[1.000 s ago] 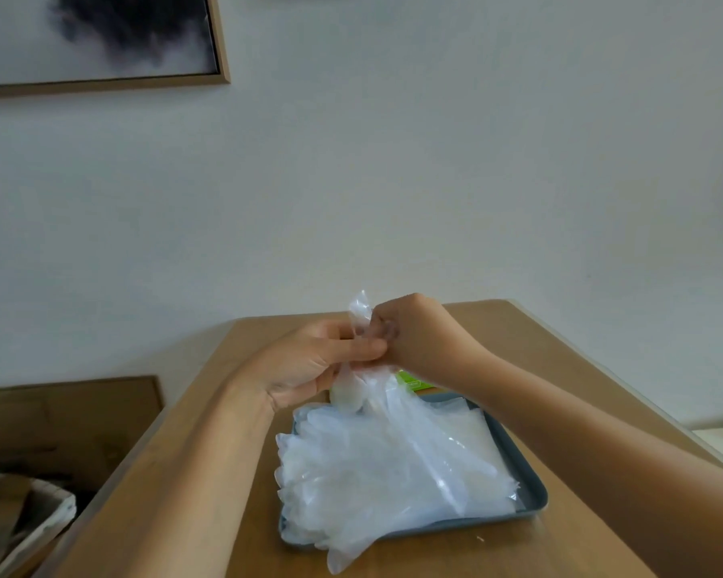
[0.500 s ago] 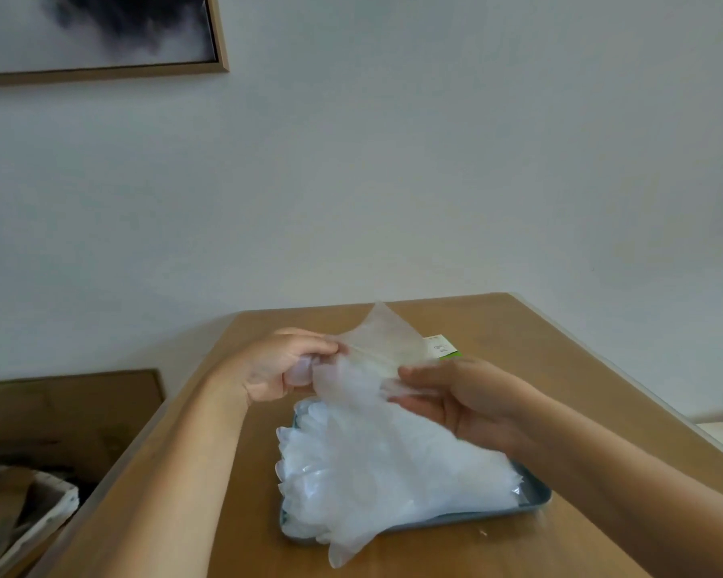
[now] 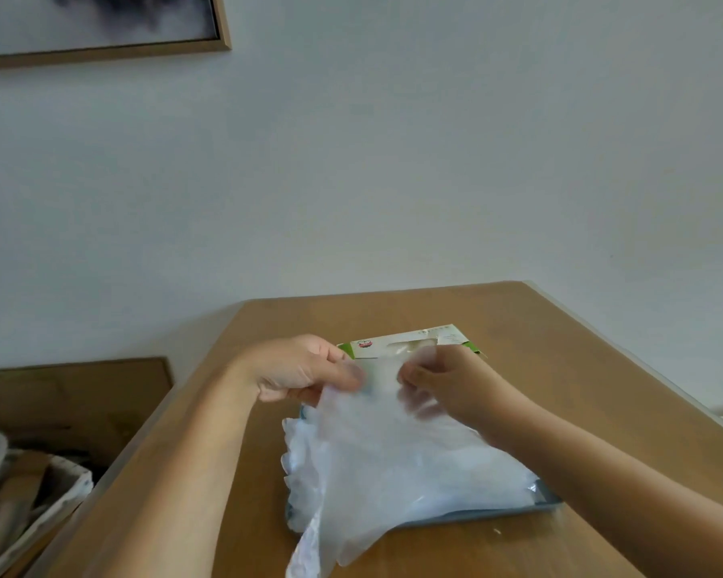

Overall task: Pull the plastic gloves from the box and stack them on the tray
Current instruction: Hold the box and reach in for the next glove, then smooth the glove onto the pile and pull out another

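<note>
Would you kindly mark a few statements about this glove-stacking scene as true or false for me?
1. The left hand and the right hand both pinch one plastic glove. True.
2. The box lies beyond the tray. True.
3. The tray holds nothing. False: a pile of gloves lies on it.
4. The tray sits on glass. False: it sits on a wooden table.
5. A framed picture hangs on the wall. True.

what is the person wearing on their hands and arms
Nothing visible. The left hand and right hand are bare, with no rings, watch or worn gloves, and both forearms are uncovered to the frame edge, no sleeves in view.
</note>
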The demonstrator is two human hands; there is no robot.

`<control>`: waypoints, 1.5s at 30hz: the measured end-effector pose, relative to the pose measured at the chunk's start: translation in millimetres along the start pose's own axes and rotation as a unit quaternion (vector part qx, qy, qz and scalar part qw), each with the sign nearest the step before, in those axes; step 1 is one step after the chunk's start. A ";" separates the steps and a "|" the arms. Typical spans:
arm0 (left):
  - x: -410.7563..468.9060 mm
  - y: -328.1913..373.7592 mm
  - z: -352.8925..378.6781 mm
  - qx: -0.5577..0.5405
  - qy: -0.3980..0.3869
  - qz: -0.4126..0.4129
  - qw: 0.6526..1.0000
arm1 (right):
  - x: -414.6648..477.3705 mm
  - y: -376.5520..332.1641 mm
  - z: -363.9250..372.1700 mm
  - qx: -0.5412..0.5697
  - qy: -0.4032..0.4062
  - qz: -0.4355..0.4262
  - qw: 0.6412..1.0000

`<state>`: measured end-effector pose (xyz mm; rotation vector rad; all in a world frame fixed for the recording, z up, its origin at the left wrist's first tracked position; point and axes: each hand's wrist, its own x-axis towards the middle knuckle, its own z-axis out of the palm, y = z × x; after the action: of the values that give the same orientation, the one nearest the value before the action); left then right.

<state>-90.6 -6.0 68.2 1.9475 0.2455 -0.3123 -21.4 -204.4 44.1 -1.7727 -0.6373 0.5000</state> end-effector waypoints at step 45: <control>21.3 -58.5 103.5 0.411 0.129 -0.006 0.902 | 10.0 76.4 -43.0 -0.330 0.104 -0.012 0.938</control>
<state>-99.5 -78.6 -28.0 2.8359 0.3304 -0.1695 26.0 -246.3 -17.3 -2.4040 -0.7258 0.0665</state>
